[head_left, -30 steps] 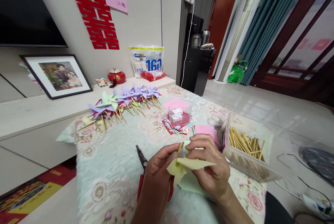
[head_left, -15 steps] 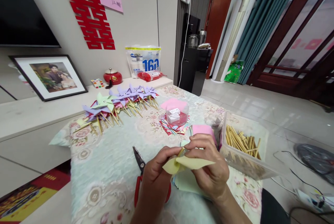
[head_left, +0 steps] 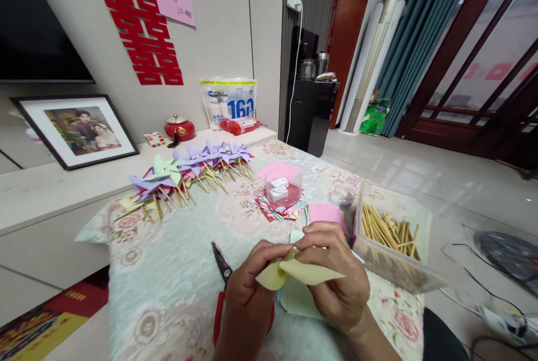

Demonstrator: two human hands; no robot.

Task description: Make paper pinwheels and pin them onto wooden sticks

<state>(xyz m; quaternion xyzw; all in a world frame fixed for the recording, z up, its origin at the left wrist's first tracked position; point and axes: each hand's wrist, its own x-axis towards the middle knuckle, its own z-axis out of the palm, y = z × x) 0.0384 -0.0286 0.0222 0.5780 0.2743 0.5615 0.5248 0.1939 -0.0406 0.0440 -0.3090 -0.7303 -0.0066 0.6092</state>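
Between my two hands is a pale yellow paper pinwheel [head_left: 313, 273], its curled blades facing me. My left hand [head_left: 251, 285] pinches its left side with thumb and forefinger. The fingers of my right hand [head_left: 338, 274] close on the other side, and both sets of fingertips meet behind the paper. A short yellowish piece, perhaps a stick end, shows at the fingertips, mostly hidden. Red-handled scissors [head_left: 222, 264] lie on the cloth, partly under my left forearm. Light green paper sheets [head_left: 299, 300] are stacked below my hands.
Finished pinwheels [head_left: 202, 160] lie in a row at the back left. A clear round container [head_left: 290, 184] sits on patterned paper, near pink sheets [head_left: 327, 215]. At right, a plastic box [head_left: 431, 226] holds many sticks [head_left: 389, 229]. A flowered cloth [head_left: 176, 254] covers the table.
Both hands still grip the yellow pinwheel in nearly the same place. The yellowish piece at the fingertips shows less now. The whole view has shifted slightly.
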